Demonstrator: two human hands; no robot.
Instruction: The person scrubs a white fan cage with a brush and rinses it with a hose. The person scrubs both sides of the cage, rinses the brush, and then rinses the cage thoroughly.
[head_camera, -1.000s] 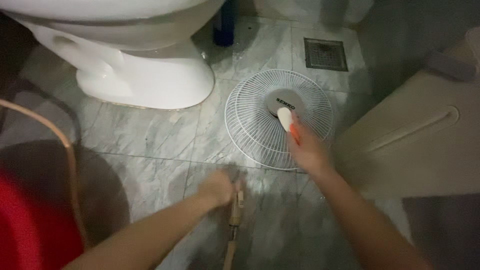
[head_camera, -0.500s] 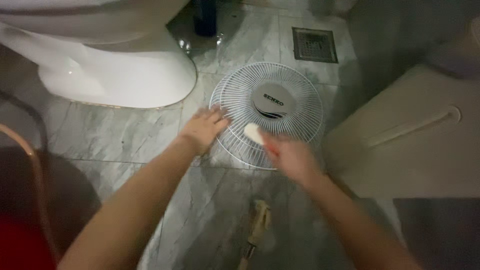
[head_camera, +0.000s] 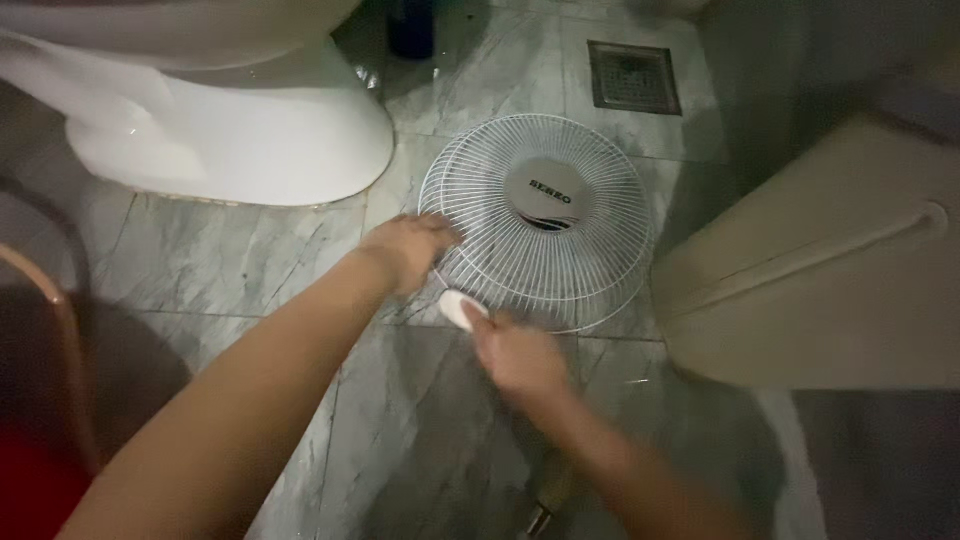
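Lying on the marble floor (head_camera: 250, 270), the white wire fan guard (head_camera: 540, 220) rests slightly tilted, its near-left rim lifted where the left hand (head_camera: 405, 250) grips it, fingers curled around the wires. Just beside that rim, the right hand (head_camera: 515, 355) holds a small white brush (head_camera: 458, 308), fingers wrapped tight round its handle, its head touching the guard's lower edge. A toilet base (head_camera: 250, 150) stands to the left, a floor drain (head_camera: 633, 77) beyond, a beige panel (head_camera: 810, 290) to the right. On wet-looking tile the guard could skid if the left hand's grip loosens, and bristles might snag between the thin wires.
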